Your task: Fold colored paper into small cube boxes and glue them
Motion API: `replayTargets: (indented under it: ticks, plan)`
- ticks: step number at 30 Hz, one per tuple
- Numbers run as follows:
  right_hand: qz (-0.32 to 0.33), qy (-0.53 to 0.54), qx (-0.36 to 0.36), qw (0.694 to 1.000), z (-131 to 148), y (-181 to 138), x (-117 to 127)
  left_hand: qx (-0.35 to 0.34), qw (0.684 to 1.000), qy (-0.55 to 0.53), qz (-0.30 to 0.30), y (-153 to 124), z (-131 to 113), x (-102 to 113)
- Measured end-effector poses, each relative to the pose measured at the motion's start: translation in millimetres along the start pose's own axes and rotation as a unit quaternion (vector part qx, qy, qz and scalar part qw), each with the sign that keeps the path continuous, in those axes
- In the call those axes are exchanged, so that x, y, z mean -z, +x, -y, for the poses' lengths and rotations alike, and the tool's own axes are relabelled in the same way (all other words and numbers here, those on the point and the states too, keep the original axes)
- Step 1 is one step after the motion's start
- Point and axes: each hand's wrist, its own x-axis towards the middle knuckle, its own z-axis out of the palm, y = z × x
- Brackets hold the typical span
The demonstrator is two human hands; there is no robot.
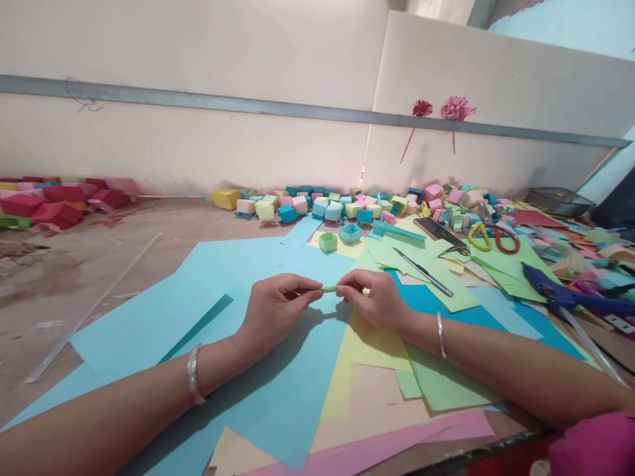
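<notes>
Between my two hands stretches a small folded strip of green paper (329,289), one end in each pinch. My left hand (280,301) has its thumb and fingertips closed on the left end. The right end sits in the closed fingertips of my right hand (374,297). Both hands hover just above a large light-blue paper sheet (278,396), over which their shadows fall. Just beyond them stand a small open green paper box (328,242) and a light-blue paper box (350,232).
Finished paper cubes (288,213) line the wall. On the right lie a pen (424,272), a phone (436,231), scissors (493,238) and a blue glue gun (560,287) among coloured scraps. A clear glue stick (99,304) lies left.
</notes>
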Motion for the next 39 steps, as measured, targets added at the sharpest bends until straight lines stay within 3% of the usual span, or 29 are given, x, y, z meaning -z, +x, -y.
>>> replayTargets:
  ticks: [7, 11, 13, 18, 22, 25, 28, 32, 39]
  plan:
    - [0.048, 0.078, -0.054, 0.994, 7, 2, 5, 0.110, 0.986, -0.096, 0.078, 6, -4, 3]
    - [0.059, 0.135, -0.094, 0.985, 10, 3, 6, 0.121, 0.978, -0.126, 0.118, 8, -4, 3]
    - [0.046, 0.119, -0.073, 0.989, 10, 3, 5, 0.079, 0.986, -0.083, 0.118, 7, -5, 2]
    - [0.011, 0.013, 0.037, 0.999, 11, 0, 0, -0.108, 0.988, 0.062, 0.092, -2, -8, 1]
    - [0.015, -0.009, 0.091, 0.996, 13, -3, -2, -0.161, 0.979, 0.083, 0.092, -7, -10, 0]
    - [0.020, 0.007, 0.096, 0.995, 14, -5, -2, -0.114, 0.988, 0.061, 0.078, -6, -10, -1]
    - [0.006, 0.025, 0.057, 0.998, 14, -5, -1, -0.030, 0.997, 0.023, 0.065, -3, -12, -1]
    - [0.010, 0.020, 0.021, 1.000, 10, -3, -3, 0.057, 0.987, -0.055, 0.137, -2, -15, -1]
    - [0.011, -0.014, 0.032, 0.999, 9, -3, -6, 0.076, 0.975, -0.093, 0.186, -3, -22, 0]
